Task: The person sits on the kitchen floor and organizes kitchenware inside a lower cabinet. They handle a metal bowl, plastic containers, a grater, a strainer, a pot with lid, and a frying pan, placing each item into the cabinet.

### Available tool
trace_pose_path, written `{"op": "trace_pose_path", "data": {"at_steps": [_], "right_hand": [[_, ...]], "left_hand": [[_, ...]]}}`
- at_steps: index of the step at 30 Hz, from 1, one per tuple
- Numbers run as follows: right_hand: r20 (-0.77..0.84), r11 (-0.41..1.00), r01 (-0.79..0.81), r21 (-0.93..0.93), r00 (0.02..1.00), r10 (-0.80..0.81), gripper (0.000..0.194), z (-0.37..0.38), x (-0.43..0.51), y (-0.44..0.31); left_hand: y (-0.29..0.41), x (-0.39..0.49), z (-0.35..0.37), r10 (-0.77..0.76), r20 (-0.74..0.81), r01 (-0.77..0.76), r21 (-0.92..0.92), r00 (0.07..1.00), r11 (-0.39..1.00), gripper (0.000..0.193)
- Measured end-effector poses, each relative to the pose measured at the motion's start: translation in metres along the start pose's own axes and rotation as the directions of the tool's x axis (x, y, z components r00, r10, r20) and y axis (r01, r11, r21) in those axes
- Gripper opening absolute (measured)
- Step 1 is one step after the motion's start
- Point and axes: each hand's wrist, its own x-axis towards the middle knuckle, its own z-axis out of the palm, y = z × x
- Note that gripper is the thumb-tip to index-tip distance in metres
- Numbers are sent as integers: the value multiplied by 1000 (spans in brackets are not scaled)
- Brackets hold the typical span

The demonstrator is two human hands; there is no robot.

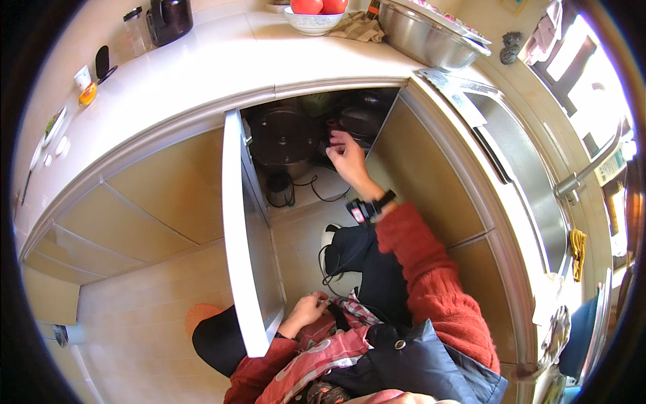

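My right hand, with a black strap and a small device at the wrist, reaches to the mouth of a lower cabinet, its fingers partly curled and nothing seen in them. Behind and left of it stands a dark lidded pot; more dark cookware sits deeper in shadow. A small dark jar-like object and a black cord lie at the cabinet's front. My left hand rests low by my lap, near the red checked cloth and a dark cord; whether it grips anything is unclear.
An open cabinet door juts out left of my arms. Above runs the white countertop with a bowl of red fruit, a steel basin and a dark kettle. A cleaver lies beside the sink at the right.
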Motion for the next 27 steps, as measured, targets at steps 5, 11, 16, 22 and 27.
{"op": "trace_pose_path", "data": {"at_steps": [5, 11, 16, 22, 27], "right_hand": [[105, 395, 544, -740, 674, -732, 28, -100, -52, -136], [-221, -117, -341, -933, 798, -560, 41, -189, -59, -191], [-140, 20, -140, -990, 954, -266, 35, -201, -53, -188], [-82, 124, -33, -992, 905, -417, 24, -187, -85, -203], [46, 447, 332, -831, 841, -539, 21, -152, -160, -222]], "left_hand": [[12, -11, 6, 96, -59, -93, 62, 994, 994, 29], [3, -17, 13, 103, -7, -103, -48, 995, 993, 28], [-11, -20, 16, 113, -21, -114, -56, 993, 992, 28], [-19, -19, 18, 125, -43, -129, -106, 991, 986, 28], [-18, -18, 16, 59, -16, -60, -100, 998, 993, 26]]}}
